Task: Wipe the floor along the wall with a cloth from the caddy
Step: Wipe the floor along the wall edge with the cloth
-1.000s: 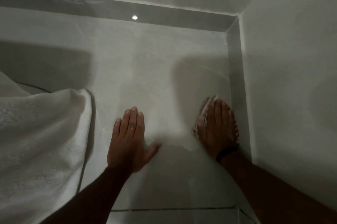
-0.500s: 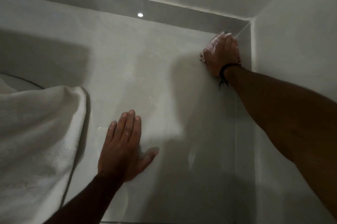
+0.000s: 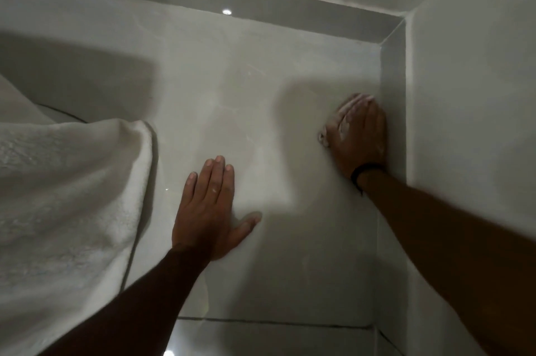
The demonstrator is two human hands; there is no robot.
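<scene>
Right hand (image 3: 359, 138) is pressing the cloth (image 3: 324, 137) under near-straight fingers at three o'clock, tight against the skirting (image 3: 392, 89). Left hand (image 3: 207, 210) is bracing flat, holding nothing, on the floor (image 3: 232, 80) toward six. Best bet: applying even pressure, hugging that edge.

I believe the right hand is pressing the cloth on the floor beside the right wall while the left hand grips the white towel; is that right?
Not quite. In the head view the left hand lies flat on the floor, apart from the white towel. The rest holds: the right hand presses the cloth beside the right wall.
</scene>
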